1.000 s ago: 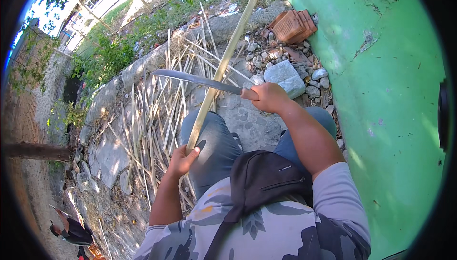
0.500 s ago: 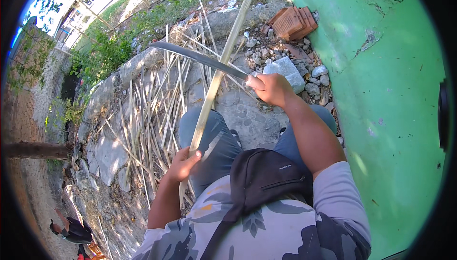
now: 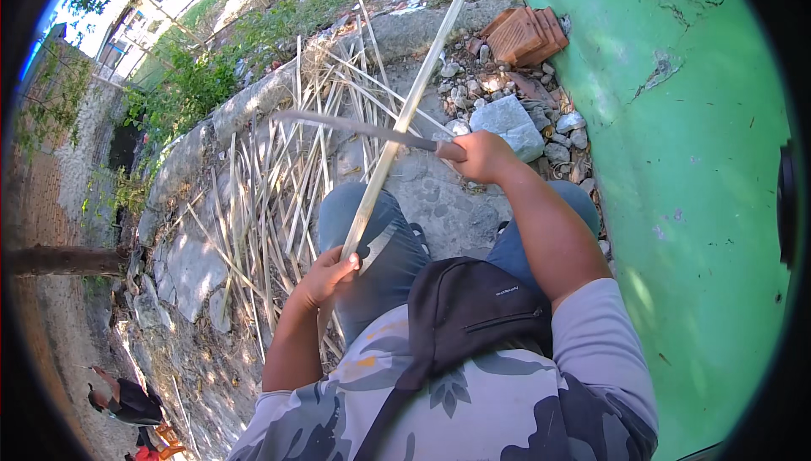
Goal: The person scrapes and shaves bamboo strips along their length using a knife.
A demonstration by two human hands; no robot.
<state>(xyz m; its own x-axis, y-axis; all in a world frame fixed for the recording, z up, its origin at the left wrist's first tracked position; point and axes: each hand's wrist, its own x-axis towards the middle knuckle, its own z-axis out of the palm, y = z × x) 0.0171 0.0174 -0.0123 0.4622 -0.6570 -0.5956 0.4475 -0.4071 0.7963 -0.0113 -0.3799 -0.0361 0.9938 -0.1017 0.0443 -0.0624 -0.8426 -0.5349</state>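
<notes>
A long, pale strip of split bamboo or wood (image 3: 414, 100) slants up and away across the middle, its near part beside my left thigh. Fingers of my left hand (image 3: 329, 277) are wrapped round it low down, with the thumb on top. My right hand (image 3: 488, 159) grips the handle of a machete (image 3: 351, 126). Its dark blade points left and crosses the strip around its middle; whether it touches the wood I cannot tell. Many similar thin strips (image 3: 274, 195) lie in a loose heap on the ground to the left.
Close on the right stands a green wall (image 3: 684, 208). Terracotta tiles (image 3: 525, 37), a pale stone block (image 3: 507, 126) and rubble lie along its foot. A low stone edge (image 3: 245, 111) curves behind the strips. Another person (image 3: 131, 402) is at the lower left, beyond a wooden post (image 3: 68, 261).
The machete's blade has dropped towards me, its tip lower, and it now shows narrower. The strip's far end has come into view. My left hand has shifted slightly nearer its far end.
</notes>
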